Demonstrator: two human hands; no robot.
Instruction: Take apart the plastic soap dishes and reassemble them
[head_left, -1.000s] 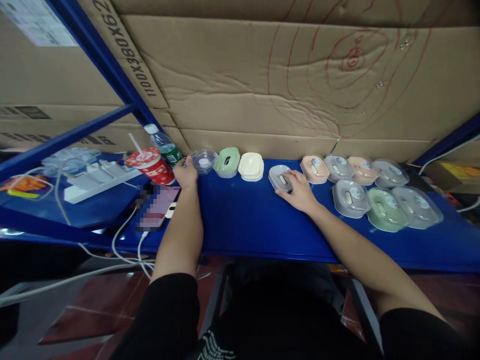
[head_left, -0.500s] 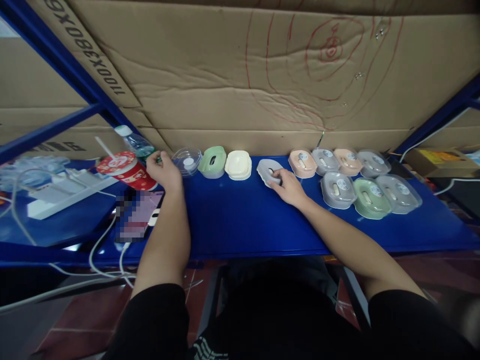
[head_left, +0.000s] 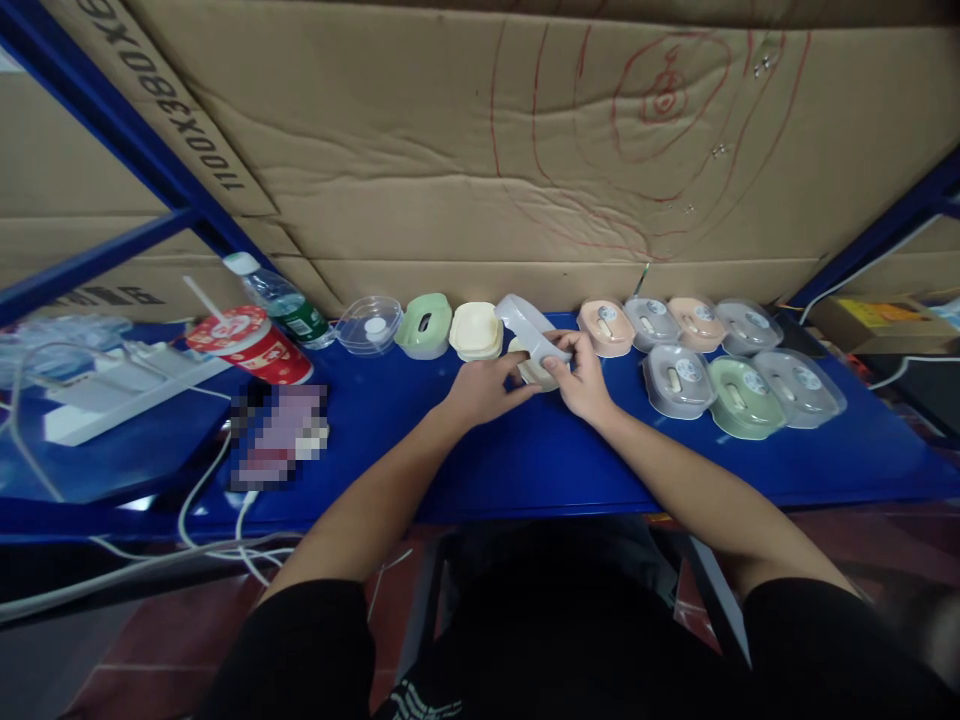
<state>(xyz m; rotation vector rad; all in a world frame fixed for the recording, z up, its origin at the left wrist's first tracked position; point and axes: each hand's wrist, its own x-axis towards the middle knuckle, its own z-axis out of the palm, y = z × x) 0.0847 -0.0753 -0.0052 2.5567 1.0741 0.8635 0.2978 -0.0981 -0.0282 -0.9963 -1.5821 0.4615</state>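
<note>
My right hand (head_left: 583, 378) grips a translucent grey plastic lid (head_left: 525, 320), which is tipped up on edge above the table. Close in front of it, my left hand (head_left: 487, 388) has its fingers closed on a cream-coloured shallow piece (head_left: 534, 374). That piece sits right under the grey lid, partly covered by my fingers. Just left of the lid stand stacked cream trays (head_left: 476, 332). Beside them are a green container (head_left: 425, 326) with a dark slot and a clear lid (head_left: 370, 326) with a white round spot.
Several lidded boxes, such as a peach one (head_left: 606, 328) and a green one (head_left: 748, 398), fill the table's right side. To the left are a red cup (head_left: 255, 345) with a straw, a water bottle (head_left: 289, 305), a power strip (head_left: 139, 390) and cables. Cardboard (head_left: 405, 130) walls the back.
My left hand has moved right from beside the cup and bottle to meet my right hand. The grey lid has been raised and tilted, and a cream piece now shows between my hands.
</note>
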